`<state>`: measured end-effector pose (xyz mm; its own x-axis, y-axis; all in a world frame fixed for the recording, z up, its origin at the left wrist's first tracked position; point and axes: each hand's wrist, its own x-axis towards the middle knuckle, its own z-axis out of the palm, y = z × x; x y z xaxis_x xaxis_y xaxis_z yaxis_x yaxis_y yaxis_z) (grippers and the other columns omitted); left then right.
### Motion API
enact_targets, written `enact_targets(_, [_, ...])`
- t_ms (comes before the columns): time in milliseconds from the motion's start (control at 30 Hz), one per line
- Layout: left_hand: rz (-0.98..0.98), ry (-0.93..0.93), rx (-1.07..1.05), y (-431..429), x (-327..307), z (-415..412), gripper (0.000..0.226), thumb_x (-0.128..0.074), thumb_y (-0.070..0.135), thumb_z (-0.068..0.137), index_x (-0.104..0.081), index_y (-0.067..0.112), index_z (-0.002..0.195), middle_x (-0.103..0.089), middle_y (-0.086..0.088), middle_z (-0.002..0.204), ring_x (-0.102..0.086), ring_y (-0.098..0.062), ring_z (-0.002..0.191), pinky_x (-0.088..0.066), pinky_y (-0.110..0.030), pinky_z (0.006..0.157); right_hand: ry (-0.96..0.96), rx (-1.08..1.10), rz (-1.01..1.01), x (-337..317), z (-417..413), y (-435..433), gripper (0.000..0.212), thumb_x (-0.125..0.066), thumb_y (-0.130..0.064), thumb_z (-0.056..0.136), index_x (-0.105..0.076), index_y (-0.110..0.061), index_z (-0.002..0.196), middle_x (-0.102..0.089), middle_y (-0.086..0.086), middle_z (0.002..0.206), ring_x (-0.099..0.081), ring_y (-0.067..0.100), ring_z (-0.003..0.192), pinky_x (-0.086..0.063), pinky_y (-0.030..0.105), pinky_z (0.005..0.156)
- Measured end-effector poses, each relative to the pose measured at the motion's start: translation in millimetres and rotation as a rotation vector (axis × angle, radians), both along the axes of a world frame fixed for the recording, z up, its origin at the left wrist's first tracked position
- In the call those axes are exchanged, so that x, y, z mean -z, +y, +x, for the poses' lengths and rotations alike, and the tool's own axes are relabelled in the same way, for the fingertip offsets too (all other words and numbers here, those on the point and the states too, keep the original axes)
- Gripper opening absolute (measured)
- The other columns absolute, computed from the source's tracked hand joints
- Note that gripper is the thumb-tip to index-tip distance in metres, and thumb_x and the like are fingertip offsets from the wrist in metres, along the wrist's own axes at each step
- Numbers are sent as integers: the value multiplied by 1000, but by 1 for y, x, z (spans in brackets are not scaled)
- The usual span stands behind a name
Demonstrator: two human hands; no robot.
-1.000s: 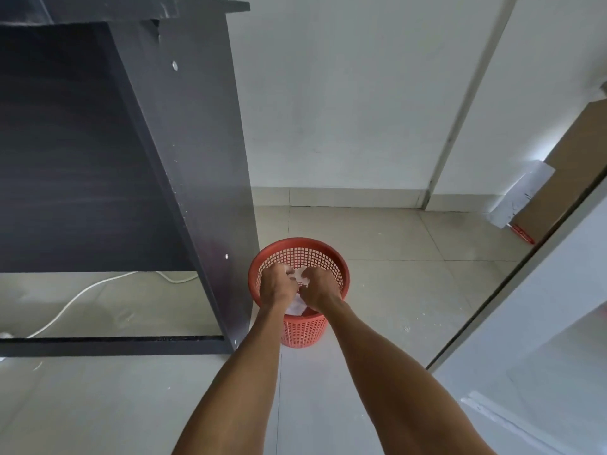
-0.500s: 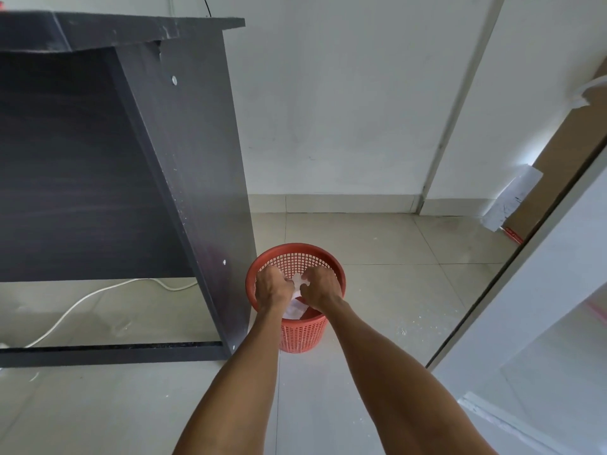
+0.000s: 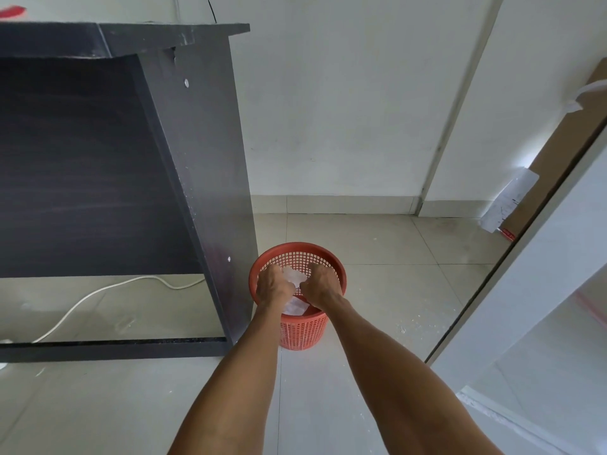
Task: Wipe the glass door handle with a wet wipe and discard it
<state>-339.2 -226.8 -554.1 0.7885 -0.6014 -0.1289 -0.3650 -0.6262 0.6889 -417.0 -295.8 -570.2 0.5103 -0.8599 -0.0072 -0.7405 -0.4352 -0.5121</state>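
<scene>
A crumpled white wet wipe point(image 3: 293, 275) sits between my two hands, just above the mouth of a red mesh waste basket point(image 3: 323, 330) on the tiled floor. My left hand point(image 3: 272, 286) curls around the wipe's left side. My right hand point(image 3: 320, 285) pinches its right edge with bent fingers. Both hands hover inside the basket's rim. More white paper point(image 3: 296, 306) lies lower in the basket. The glass door handle is not in view.
A dark desk point(image 3: 203, 178) stands directly left of the basket, its side panel almost touching it. A white cable point(image 3: 98, 292) runs under the desk. A white door edge point(image 3: 525, 290) slants along the right, with cardboard point(image 3: 565, 152) leaning behind it.
My hands have stayed over the basket but spread slightly apart, so more of the wipe shows. The view has tilted up a little.
</scene>
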Motion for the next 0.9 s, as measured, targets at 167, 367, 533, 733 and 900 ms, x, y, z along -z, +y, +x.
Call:
enact_targets(167, [15, -16, 70, 1, 0, 6, 25, -76, 21, 83, -71, 6, 102, -71, -11, 109, -67, -29, 97, -55, -35, 86, 44, -12, -24, -4, 0, 1, 18, -55, -17, 94, -71, -8, 99, -73, 8, 97, -60, 15, 66, -52, 20, 57])
enact_targets(367, [32, -20, 95, 2, 5, 5, 18, -64, 12, 91, -65, 7, 108, -67, -10, 111, -64, -26, 96, -56, -36, 91, -15, -52, -34, -6, 0, 4, 21, -64, -16, 90, -71, -19, 109, -72, 2, 111, -69, 17, 87, -57, 25, 72])
enact_targets(533, [21, -9, 121, 1, 3, 6, 26, -71, 14, 85, -62, 7, 108, -67, -12, 110, -64, -26, 97, -56, -38, 92, -18, -44, -4, -7, 0, 6, 17, -61, -16, 93, -75, -19, 102, -74, 2, 107, -70, 18, 86, -58, 28, 74])
enact_targets(733, [-24, 82, 187, 1, 3, 3, 57, -67, 11, 87, -39, 16, 137, -57, -8, 129, -57, -28, 118, -48, -43, 99, -26, -30, 28, -5, 1, 8, 19, -67, -17, 90, -73, -22, 107, -73, 4, 108, -70, 20, 84, -60, 29, 74])
enact_targets(900, [-61, 80, 57, -3, 9, 10, 56, -73, 9, 83, -49, 18, 133, -55, -9, 134, -53, -32, 123, -50, -47, 101, 36, -24, -22, -1, 5, 6, 18, -60, -18, 94, -73, -14, 105, -73, 6, 106, -69, 20, 86, -60, 29, 75])
